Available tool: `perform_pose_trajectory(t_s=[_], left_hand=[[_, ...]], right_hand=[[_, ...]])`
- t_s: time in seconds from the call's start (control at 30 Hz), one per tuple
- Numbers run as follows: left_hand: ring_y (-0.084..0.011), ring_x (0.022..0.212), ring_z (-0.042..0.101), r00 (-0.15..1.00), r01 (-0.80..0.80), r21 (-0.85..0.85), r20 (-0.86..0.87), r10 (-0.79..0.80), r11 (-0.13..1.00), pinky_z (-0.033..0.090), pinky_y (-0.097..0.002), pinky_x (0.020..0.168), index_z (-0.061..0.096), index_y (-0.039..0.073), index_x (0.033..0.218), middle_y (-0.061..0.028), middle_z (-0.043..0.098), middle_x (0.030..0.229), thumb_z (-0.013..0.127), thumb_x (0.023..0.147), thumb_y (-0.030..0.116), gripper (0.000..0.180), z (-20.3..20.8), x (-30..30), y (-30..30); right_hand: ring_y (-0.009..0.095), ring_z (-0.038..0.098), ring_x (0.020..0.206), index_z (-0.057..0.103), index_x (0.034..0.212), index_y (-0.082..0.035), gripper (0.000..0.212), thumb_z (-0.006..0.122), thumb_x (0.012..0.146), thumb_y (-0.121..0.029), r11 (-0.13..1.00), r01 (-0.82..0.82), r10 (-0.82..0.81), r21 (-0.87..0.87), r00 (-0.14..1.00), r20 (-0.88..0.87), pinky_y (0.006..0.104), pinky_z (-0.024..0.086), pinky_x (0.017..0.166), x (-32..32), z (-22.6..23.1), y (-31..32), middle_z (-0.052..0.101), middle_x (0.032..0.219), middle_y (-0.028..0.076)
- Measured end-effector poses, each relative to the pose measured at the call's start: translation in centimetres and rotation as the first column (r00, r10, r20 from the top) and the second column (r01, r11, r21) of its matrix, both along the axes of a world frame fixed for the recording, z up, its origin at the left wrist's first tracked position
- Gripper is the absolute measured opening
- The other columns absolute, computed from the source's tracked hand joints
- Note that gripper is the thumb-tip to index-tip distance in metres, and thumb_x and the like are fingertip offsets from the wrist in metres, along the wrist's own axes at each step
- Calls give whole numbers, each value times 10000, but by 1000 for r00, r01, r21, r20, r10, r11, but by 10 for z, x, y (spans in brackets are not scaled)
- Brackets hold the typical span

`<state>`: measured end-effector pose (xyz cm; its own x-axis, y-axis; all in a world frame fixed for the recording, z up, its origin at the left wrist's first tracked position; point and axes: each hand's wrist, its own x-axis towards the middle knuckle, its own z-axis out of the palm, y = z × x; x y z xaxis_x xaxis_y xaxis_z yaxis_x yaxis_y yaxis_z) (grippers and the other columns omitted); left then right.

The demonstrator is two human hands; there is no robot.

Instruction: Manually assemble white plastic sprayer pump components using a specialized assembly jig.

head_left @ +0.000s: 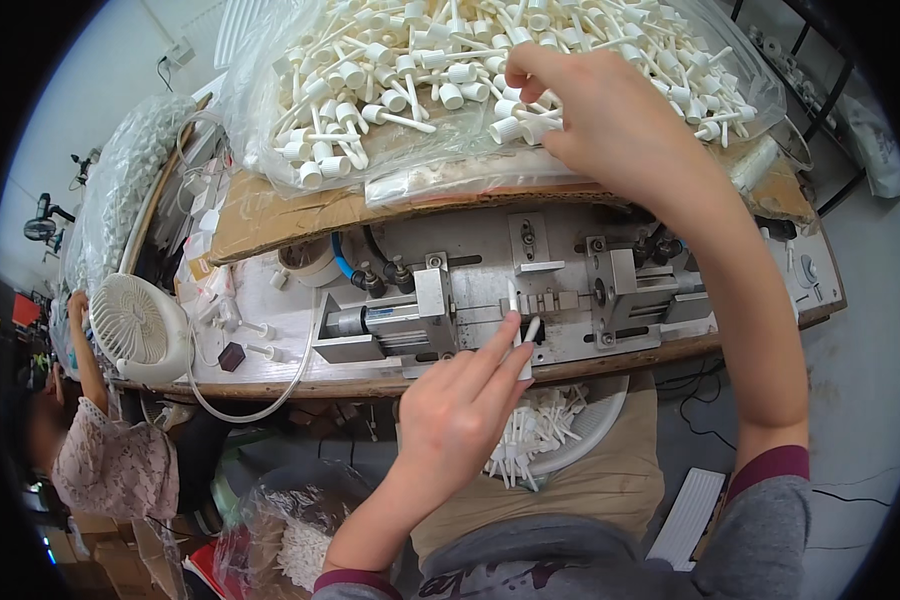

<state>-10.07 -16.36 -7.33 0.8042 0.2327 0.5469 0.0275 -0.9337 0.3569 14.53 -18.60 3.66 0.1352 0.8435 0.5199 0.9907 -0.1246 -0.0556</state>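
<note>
My left hand (457, 408) is at the middle of a metal clamping fixture (555, 302) on the bench. Its fingers close on a white stemmed cap (532, 330), partly hidden beneath them. Another slim white stem (513, 296) stands just beyond my index fingertip. My right hand (595, 110) reaches over the near edge of a large heap of white ribbed caps with stems (410, 60). Thumb and index finger are apart there, with loose caps (538, 127) close by the thumb; the other fingers are mostly hidden.
Cylinder units (390, 325) flank the fixture. Cardboard (300, 215) and clear plastic lie under the heap. A small white fan (135, 325) stands left. Below the bench edge, a white basket (605, 425) holds stemmed pieces. Another person's arm (90, 350) shows at far left.
</note>
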Motion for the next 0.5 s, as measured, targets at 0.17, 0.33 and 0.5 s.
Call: perform_pose_trajectory(t_s=[0.17, 0.33, 0.5], left_hand=[[-188, 639, 655, 993, -19, 113, -114, 31, 993, 488, -288, 593, 729, 40, 1041, -104, 700, 1232, 799, 762, 123, 300, -6, 9, -4], [-186, 596, 632, 990, 4, 84, -142, 9, 996, 482, -283, 569, 735, 71, 1022, -95, 703, 1232, 800, 759, 143, 280, -5, 16, 2], [-207, 611, 644, 987, -39, 71, -154, 50, 997, 496, -282, 566, 739, 96, 1015, -80, 703, 1235, 803, 766, 180, 270, -8, 11, 2]], right_hand=[[317, 643, 748, 580, 1031, -13, 314, 633, 733, 72, 958, 39, -49, -285, 998, -27, 423, 490, 649, 18, 2, 36, 672, 906, 146], [218, 601, 714, 602, 964, -20, 246, 691, 740, 29, 971, -73, 18, -227, 972, -236, 350, 468, 612, 27, 8, 22, 648, 858, 103], [244, 694, 788, 674, 966, -36, 296, 766, 687, -3, 975, -116, 192, 190, 871, -453, 326, 563, 686, 2, -8, -18, 702, 892, 90]])
